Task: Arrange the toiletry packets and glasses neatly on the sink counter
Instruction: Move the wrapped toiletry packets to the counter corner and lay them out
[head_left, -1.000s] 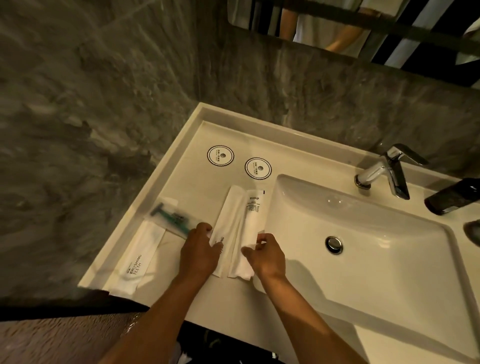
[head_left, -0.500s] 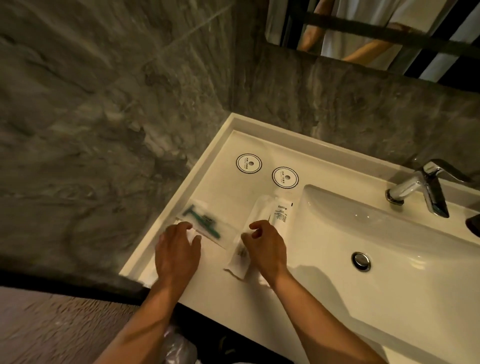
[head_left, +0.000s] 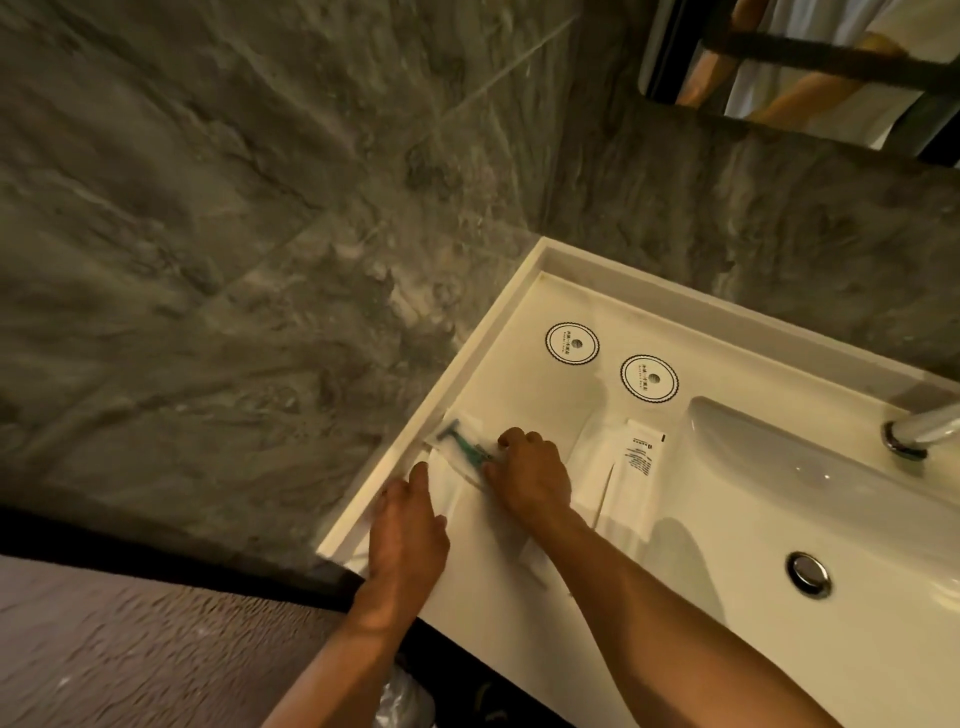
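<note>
On the white sink counter (head_left: 519, 374), a clear packet with a green razor (head_left: 460, 441) lies near the left rim. My right hand (head_left: 527, 475) rests on its near end, fingers curled over it. My left hand (head_left: 408, 519) presses flat on a white toothbrush packet (head_left: 444, 486) just left of that, fingers apart. Two more white packets (head_left: 618, 467) lie side by side to the right, untouched, next to the basin. No glasses are in view.
Two round printed coasters (head_left: 571, 343) (head_left: 649, 378) sit at the back of the counter. The basin (head_left: 810, 483) with its drain (head_left: 808, 572) and a chrome tap (head_left: 919, 428) lie right. Marble walls close the left and back; a mirror (head_left: 831, 67) hangs above.
My right hand left the two white packets and moved left onto the razor packet. My left hand shifted left onto the toothbrush packet. The camera swung left.
</note>
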